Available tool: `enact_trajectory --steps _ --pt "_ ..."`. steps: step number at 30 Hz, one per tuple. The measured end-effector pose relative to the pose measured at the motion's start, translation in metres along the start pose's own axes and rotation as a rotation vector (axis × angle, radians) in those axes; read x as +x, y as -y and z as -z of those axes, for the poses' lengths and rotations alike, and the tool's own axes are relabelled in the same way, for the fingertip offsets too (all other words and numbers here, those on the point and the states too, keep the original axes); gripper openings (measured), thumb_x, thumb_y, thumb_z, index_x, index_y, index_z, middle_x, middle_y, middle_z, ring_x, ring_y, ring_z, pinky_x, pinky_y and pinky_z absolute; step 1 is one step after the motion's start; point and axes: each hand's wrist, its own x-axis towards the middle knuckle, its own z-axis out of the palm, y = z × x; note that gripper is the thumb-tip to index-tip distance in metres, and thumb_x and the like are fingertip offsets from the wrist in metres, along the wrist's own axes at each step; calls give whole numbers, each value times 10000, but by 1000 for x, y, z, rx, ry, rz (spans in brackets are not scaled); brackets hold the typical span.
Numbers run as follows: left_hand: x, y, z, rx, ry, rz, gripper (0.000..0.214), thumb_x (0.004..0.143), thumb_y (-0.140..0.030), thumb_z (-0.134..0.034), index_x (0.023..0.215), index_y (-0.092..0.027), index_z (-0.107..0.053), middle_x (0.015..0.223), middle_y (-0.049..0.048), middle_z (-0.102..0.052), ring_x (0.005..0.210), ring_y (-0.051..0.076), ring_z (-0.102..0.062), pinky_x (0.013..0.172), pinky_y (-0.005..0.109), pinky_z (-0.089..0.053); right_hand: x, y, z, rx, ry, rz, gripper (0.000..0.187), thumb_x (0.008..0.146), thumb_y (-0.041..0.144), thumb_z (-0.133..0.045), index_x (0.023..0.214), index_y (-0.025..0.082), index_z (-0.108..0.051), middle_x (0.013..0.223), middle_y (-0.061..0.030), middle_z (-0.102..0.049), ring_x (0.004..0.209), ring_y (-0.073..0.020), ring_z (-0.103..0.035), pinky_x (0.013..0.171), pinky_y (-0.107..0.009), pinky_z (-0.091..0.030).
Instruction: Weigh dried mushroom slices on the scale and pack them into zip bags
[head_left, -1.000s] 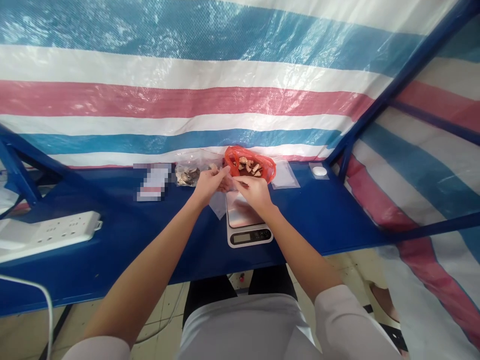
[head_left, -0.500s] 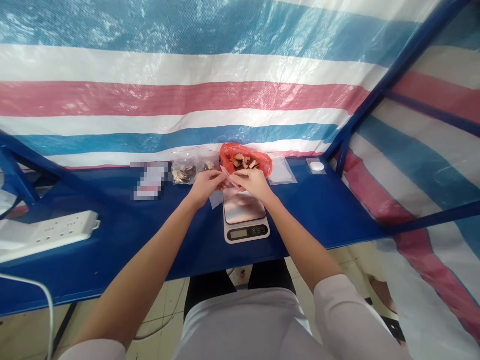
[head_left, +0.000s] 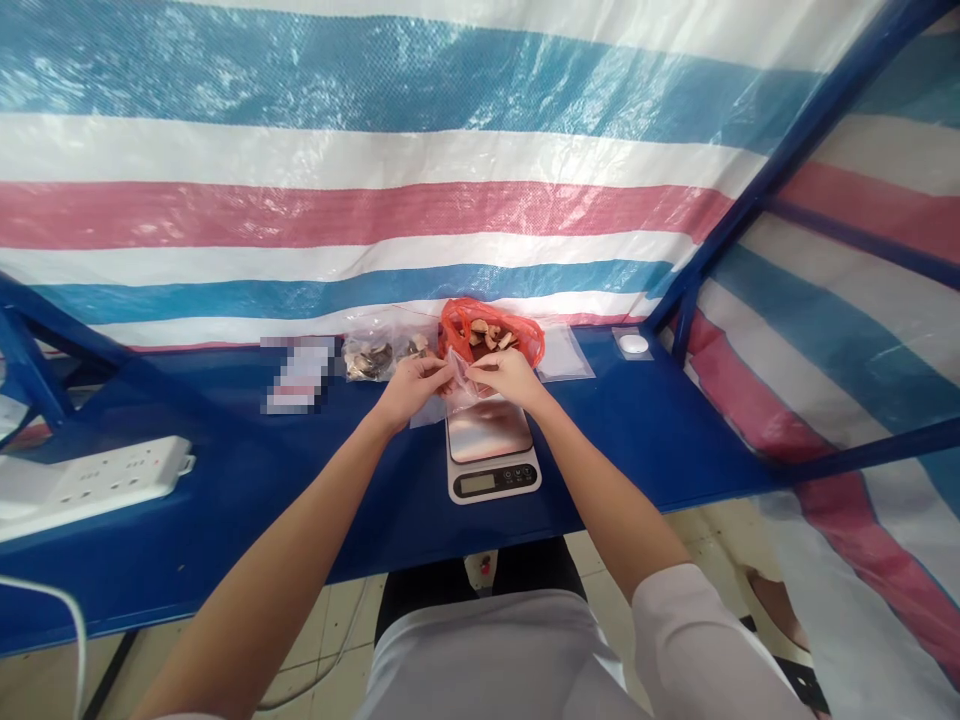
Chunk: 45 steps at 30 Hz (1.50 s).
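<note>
Above the far end of the kitchen scale (head_left: 489,432), my left hand (head_left: 414,388) and my right hand (head_left: 508,374) pinch a clear plastic bag (head_left: 460,372) between them. Its mouth is at my fingertips, and I see nothing inside it. Just behind my hands lies a red plastic bag (head_left: 534,330), open at the top, with dried brown slices (head_left: 489,334) in it. Left of it are clear bags with dried slices (head_left: 367,360). Another flat clear bag (head_left: 430,412) lies partly under my left hand.
A stack of flat clear bags (head_left: 566,355) lies right of the red bag. Farther right is a small packet with a round white thing (head_left: 634,344). A white power strip (head_left: 112,480) sits at the left. Striped sheeting (head_left: 375,215) hangs behind the blue table (head_left: 277,500).
The mouth of the clear bag between my hands has spread wider, and my fingertips are farther apart. The view has tilted slightly upward.
</note>
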Motion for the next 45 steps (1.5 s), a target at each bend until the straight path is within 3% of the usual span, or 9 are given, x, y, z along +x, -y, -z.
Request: enact_trajectory --steps 10,14,16,19,21,24,28,35,45 --pt "-3 2 21 544 -137 -114 189 704 -285 -672 569 -188 -580 564 -19 -577 577 133 -508 620 261 -390 -2 -12 13 -3 -66 -31 130 748 336 -790 678 227 -781 640 -7 -729 682 -202 -734 730 -336 -625" --pt "-7 -3 26 641 -125 -192 211 753 -321 -667 611 -197 -573 596 -9 -596 578 137 -517 641 268 -422 -4 -7 13 -97 -53 27 146 778 309 -748 661 227 -776 607 4 -719 634 -184 -710 735 -326 -604" --pt "-11 -5 24 612 -142 -243 220 802 -413 -667 770 -195 -662 764 32 -691 655 165 -586 703 285 -480 -5 -2 11 -104 -50 49 168 806 313 -717 678 227 -781 601 9 -712 617 -178 -701 731 -332 -601" --pt "-16 -4 16 533 -139 -320 572 800 -563 -702 1233 -194 -655 1235 125 -697 1045 278 -673 969 390 -516 -7 7 7 -76 -51 39 162 809 312 -719 691 225 -788 605 5 -709 627 -191 -709 749 -366 -609" --pt "-17 1 9 508 -81 -352 877 729 -616 -772 1453 -199 -505 1466 164 -568 1337 360 -545 1140 490 -411 -8 12 5 -34 -38 14 128 796 301 -733 711 229 -795 616 4 -714 627 -199 -716 726 -371 -618" --pt "-15 12 0 493 -10 -380 1202 612 -627 -868 1585 -200 -305 1620 203 -379 1511 418 -327 1229 570 -258 -8 17 4 18 -7 3 105 790 295 -733 743 234 -805 636 6 -728 634 -207 -723 665 -353 -621" --pt "-9 20 -9 455 -59 -374 1229 620 -550 -898 1603 -199 -249 1625 210 -366 1517 413 -318 1235 555 -258 -5 16 6 -29 -30 74 99 788 274 -739 725 233 -804 645 8 -740 672 -205 -732 743 -359 -623" --pt "-8 20 -12 379 -173 -372 820 711 -497 -846 1414 -216 -532 1423 162 -600 1365 358 -529 1187 511 -367 -3 3 13 85 -3 7 196 768 402 -808 840 220 -822 712 -22 -749 683 -211 -745 667 -350 -651" --pt "2 51 -8 375 -65 -418 1105 625 -639 -871 1525 -196 -407 1523 203 -511 1425 386 -477 1193 537 -366 -3 2 21 47 128 -32 123 827 327 -754 796 217 -798 698 -10 -749 661 -189 -732 717 -386 -650"
